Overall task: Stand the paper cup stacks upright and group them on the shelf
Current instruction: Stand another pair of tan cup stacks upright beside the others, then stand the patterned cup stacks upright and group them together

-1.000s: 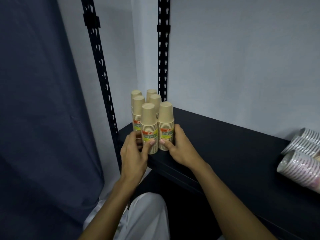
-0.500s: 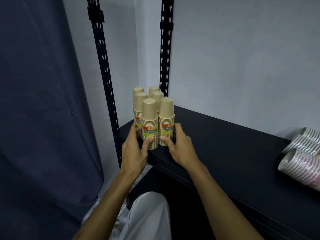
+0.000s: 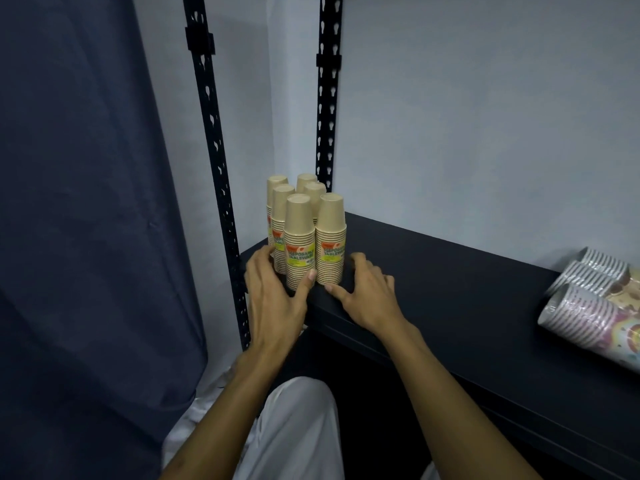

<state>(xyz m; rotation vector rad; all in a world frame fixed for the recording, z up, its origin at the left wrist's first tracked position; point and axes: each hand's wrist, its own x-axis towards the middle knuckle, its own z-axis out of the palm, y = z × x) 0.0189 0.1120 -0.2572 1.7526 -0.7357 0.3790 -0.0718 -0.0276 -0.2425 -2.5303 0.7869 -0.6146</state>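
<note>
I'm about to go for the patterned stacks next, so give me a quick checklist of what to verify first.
1. Tan cup stacks all upright: ok.
2. Tan stacks grouped tight in the shelf corner: ok.
3. Front stacks clear of the shelf edge: not ok, very close.
4. Left hand free: not ok, thumb touches a front stack.
5. Right hand free: ok, flat on shelf.
6. Patterned stacks upright: not ok, lying down.
</note>
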